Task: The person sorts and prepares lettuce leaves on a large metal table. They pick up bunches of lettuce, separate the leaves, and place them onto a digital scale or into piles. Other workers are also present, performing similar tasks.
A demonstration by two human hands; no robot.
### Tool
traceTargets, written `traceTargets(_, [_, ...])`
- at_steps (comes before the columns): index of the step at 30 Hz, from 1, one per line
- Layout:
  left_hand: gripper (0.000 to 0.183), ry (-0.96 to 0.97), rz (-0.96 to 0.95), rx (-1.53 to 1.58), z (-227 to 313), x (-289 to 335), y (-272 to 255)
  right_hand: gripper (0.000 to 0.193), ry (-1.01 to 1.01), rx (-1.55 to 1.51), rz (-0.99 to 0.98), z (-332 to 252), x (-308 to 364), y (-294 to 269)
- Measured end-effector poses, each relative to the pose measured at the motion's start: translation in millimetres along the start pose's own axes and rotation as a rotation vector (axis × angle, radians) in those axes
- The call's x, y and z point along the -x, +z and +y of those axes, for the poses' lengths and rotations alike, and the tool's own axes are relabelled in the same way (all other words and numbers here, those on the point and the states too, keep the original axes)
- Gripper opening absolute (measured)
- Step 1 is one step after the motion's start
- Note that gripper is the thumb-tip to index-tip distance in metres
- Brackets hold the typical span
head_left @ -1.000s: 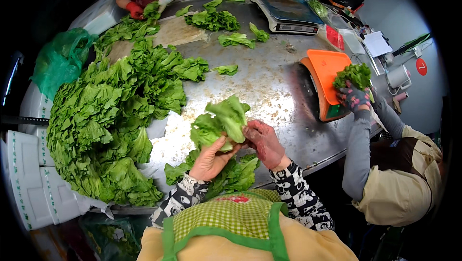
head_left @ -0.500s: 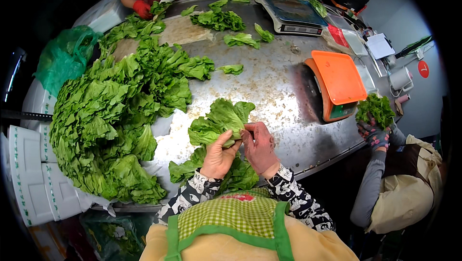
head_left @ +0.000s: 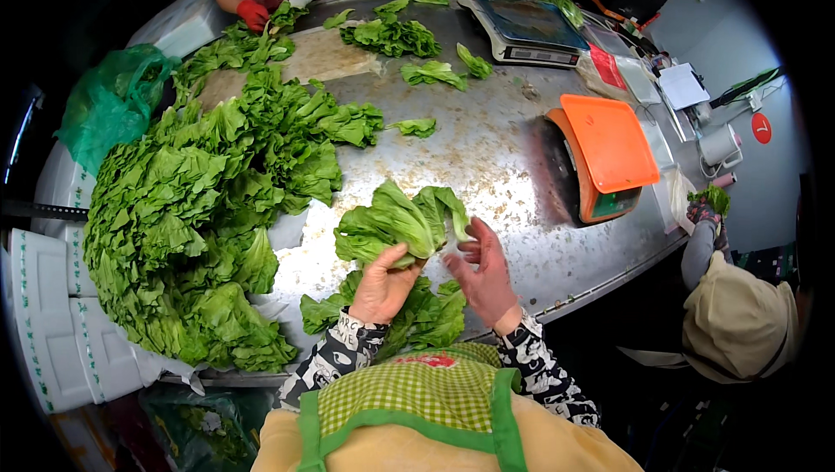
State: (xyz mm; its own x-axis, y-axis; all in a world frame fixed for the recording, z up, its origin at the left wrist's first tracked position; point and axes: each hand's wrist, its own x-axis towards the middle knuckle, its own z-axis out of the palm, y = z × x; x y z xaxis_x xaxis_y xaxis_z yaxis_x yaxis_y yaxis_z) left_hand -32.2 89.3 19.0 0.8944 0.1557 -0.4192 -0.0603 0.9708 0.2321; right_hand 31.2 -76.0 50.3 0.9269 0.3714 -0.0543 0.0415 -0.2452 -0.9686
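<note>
My left hand [head_left: 387, 287] is closed around the base of a small head of green leaf lettuce [head_left: 387, 224], whose leaves fan out away from me above the metal table. Just to the right, my right hand [head_left: 487, 274] is apart from the base, its fingers spread beside a drooping outer leaf; whether a fingertip touches that leaf I cannot tell. Under my wrists lie more loose lettuce leaves [head_left: 435, 320], partly hidden by my hands and forearms. A big heap of lettuce [head_left: 174, 211] covers the table's left side.
An orange-topped scale [head_left: 609, 146] stands on the right, a flat-topped scale [head_left: 531, 24] at the far side. Scattered leaves [head_left: 435, 73] lie between. White foam boxes [head_left: 52, 315] and a green plastic bag [head_left: 117, 102] border the heap. Co-workers stand opposite; another person [head_left: 739, 315] bends at right holding greens.
My right hand has come off the lettuce base, shifted right and spread its fingers. The lettuce's right-hand leaf now droops outward. The person at right has moved farther off with their greens.
</note>
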Motion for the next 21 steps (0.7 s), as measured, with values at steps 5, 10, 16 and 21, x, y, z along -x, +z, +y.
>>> traceTargets(5, [0.034,-0.287,-0.171,-0.44,-17.8,18.2,-4.0,0.102,-0.466,0.406,-0.256,-44.3,0.1,-2.7])
traceTargets(10, [0.049,-0.415,-0.145,-0.392,-16.7,8.6,20.2,0.1,-0.407,0.294,-0.3,-22.3,-10.3,-19.4])
traceTargets(16, [0.087,-0.234,-0.278,-0.662,-24.7,-7.2,66.7,0.089,-0.198,-0.226,-0.035,-23.1,-24.5,-61.8])
traceTargets(21, [0.034,0.089,0.123,-0.78,3.1,-31.1,11.7,0.071,-0.301,-0.152,0.33,-46.6,-89.9,-192.4])
